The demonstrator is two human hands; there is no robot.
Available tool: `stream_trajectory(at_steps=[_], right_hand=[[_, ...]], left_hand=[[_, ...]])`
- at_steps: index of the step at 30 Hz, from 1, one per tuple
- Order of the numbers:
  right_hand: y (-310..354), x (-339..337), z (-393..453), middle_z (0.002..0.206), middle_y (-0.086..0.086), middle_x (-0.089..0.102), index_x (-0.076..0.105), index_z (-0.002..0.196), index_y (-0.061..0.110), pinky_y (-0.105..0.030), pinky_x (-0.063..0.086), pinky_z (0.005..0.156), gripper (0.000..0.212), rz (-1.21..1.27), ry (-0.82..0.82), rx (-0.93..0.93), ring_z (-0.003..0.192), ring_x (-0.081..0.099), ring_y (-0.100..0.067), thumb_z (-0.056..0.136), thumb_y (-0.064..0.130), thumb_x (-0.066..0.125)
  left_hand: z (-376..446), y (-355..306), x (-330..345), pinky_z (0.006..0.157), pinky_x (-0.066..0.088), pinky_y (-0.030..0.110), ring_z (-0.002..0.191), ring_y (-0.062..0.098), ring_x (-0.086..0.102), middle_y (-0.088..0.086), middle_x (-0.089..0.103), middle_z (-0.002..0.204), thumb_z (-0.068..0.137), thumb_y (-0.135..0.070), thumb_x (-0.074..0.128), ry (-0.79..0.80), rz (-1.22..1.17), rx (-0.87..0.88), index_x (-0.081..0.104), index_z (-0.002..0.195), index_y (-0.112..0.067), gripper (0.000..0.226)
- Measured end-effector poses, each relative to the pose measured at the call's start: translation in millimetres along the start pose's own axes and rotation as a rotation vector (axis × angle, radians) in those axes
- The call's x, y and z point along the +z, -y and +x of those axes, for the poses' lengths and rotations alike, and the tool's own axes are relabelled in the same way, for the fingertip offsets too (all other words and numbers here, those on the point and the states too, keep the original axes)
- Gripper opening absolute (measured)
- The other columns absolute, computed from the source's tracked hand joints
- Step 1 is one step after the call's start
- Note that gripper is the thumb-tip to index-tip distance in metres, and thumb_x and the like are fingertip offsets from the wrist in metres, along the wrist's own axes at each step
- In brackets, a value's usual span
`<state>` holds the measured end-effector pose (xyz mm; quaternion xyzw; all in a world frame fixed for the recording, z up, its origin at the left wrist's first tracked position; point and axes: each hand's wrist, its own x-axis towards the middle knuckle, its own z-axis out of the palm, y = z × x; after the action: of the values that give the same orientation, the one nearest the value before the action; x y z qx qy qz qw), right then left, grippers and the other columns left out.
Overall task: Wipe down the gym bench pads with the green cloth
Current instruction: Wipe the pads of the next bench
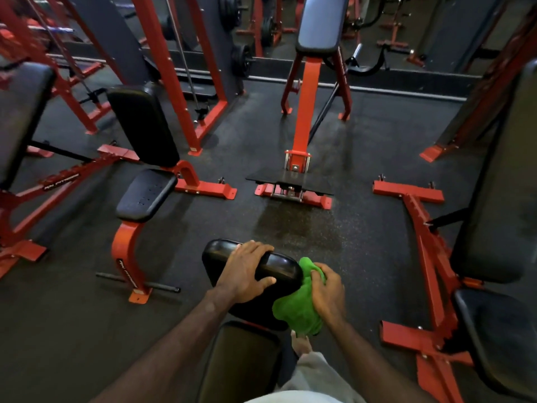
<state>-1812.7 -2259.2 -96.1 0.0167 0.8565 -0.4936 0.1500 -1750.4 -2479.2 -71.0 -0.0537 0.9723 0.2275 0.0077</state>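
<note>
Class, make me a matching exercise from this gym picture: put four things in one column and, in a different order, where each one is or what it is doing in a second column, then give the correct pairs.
Column 1
1. left hand
2. right hand
3. green cloth
4. weight plates

Column 2
A. bunched against the right side of the back pad
B. stored on a red rack at the far end of the room
C. laid flat over the top edge of the back pad
D. gripping the cloth

Pairs: 1-C, 2-D, 3-A, 4-B
</note>
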Motion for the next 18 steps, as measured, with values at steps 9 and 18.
stream_trajectory(at_steps=[9,18], right_hand=[[78,14,-5,0.111,0.007,0.061,0.067,0.122,0.026,-0.028,0.043,0.085,0.029,-0.117,-0.031,-0.348,0.101,0.058,-0.01,0.093,0.028,0.069],[102,93,-33,0.152,0.001,0.051,0.049,0.15,0.027,-0.039,0.037,0.109,0.072,-0.513,0.367,-0.848,0.132,0.048,-0.023,0.084,0.051,0.064]], left_hand=[[-14,-8,-2,0.126,0.024,0.038,0.15,0.02,0.035,0.0,0.048,0.153,0.077,-0.046,0.066,-0.154,-0.191,-0.098,0.044,0.152,-0.024,0.082],[-74,42,-4,0.12,0.034,0.044,0.146,0.027,0.042,0.011,0.046,0.156,0.077,-0.054,0.046,-0.419,-0.361,-0.492,0.046,0.152,-0.01,0.087]])
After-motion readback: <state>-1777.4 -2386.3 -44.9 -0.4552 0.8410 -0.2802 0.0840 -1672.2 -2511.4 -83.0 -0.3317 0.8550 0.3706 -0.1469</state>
